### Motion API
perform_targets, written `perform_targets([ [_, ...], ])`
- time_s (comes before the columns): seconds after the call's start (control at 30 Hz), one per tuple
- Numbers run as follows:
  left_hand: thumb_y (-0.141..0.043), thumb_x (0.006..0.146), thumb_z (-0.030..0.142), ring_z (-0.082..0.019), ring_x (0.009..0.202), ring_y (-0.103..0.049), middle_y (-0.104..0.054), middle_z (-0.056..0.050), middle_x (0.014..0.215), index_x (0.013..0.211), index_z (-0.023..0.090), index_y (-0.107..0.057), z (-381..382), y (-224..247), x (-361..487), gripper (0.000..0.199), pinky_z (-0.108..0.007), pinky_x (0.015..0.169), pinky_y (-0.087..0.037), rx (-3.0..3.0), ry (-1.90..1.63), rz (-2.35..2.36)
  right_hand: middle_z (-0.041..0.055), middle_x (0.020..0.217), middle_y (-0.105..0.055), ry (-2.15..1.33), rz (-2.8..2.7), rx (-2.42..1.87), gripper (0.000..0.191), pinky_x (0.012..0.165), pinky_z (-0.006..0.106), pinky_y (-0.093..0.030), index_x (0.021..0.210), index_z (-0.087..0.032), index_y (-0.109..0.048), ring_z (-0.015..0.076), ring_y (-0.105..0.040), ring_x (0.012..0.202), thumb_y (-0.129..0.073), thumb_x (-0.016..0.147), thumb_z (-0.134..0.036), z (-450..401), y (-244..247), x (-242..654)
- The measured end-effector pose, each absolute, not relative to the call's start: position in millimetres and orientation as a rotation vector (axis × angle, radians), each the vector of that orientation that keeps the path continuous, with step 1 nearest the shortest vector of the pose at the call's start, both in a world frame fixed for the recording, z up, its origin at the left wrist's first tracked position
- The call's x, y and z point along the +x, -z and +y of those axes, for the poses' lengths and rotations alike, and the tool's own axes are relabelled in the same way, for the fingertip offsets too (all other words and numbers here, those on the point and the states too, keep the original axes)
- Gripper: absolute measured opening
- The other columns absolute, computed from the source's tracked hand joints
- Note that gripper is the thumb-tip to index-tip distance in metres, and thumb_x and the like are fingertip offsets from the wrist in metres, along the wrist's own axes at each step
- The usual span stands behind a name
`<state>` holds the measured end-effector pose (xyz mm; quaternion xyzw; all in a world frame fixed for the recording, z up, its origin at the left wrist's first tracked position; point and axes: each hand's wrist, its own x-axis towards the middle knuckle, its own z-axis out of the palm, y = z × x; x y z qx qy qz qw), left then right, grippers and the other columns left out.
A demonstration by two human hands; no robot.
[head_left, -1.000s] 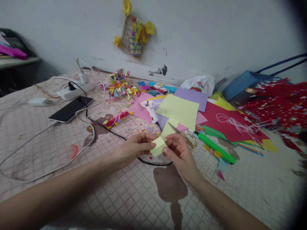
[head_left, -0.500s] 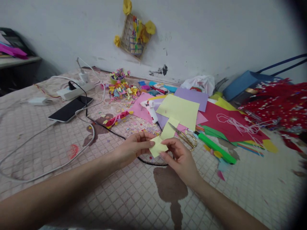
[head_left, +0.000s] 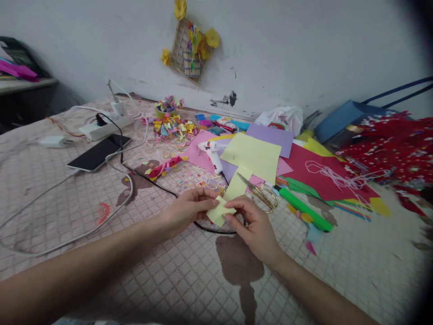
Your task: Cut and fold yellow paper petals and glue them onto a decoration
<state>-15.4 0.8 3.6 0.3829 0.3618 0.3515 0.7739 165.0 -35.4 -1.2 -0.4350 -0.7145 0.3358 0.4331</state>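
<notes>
A small piece of pale yellow paper (head_left: 219, 213) is held between my two hands above the patterned cloth. My left hand (head_left: 189, 210) pinches its left side, thumb on top. At its right side, the thumb and fingertips of my right hand (head_left: 253, 225) grip an edge that looks bent up. Just behind lies a yellow paper strip (head_left: 237, 184), with gold-handled scissors (head_left: 260, 192) resting partly on it. A white glue gun (head_left: 212, 155) lies farther back on coloured sheets, its black cord running behind and under my hands.
A large yellow sheet (head_left: 253, 153) tops the paper pile. Paper scraps (head_left: 174, 128) are heaped at the back. On the left are a tablet (head_left: 99, 153), a power strip (head_left: 106, 127) and looping cables. To the right lie a green stick (head_left: 306, 210), white string (head_left: 345, 178) and red tinsel-like material (head_left: 392, 149).
The small yellow paper has tilted and shifted slightly left, and its right edge now looks more folded. My right fingers have moved a little inward over it; my left hand stays nearly in place.
</notes>
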Motion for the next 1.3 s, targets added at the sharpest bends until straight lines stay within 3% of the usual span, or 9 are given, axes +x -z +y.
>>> perform_targets([
  [0.6,-0.071,0.07,0.022,-0.008,0.061,-0.058,-0.06,0.0,0.075,0.092,0.014,-0.058,1.3,3.3,-15.7,0.027,-0.021,0.057,-0.049,0.817,-0.759,0.741,0.0038,0.087,-0.056,-0.461,-1.969,-0.971,0.013,0.073,0.031,-0.047,0.09,-0.021,-0.063,0.0163,-0.056,0.083,-0.055,0.082,-0.013,-31.9,-3.3,167.7],
  [0.97,-0.075,0.064,0.022,-0.008,0.062,-0.056,-0.06,0.001,0.073,0.093,0.015,-0.057,-1.1,-1.0,-13.7,0.035,-0.021,0.057,-0.045,0.817,-0.757,0.759,0.0032,0.084,-0.058,-0.484,-2.013,-0.944,0.012,0.072,0.03,-0.046,0.087,-0.02,-0.059,0.0161,-0.056,0.082,-0.053,0.083,-0.011,-31.9,-1.9,168.7],
  [1.3,-0.077,0.061,0.021,-0.009,0.062,-0.057,-0.062,-0.001,0.077,0.096,0.014,-0.054,-1.8,-7.9,-13.7,0.042,-0.02,0.055,-0.04,0.815,-0.703,0.772,0.0024,0.084,-0.059,-0.479,-2.047,-0.955,0.021,0.071,0.029,-0.047,0.102,-0.022,-0.057,0.0154,-0.056,0.079,-0.055,0.083,-0.014,-32.8,-1.4,167.0],
])
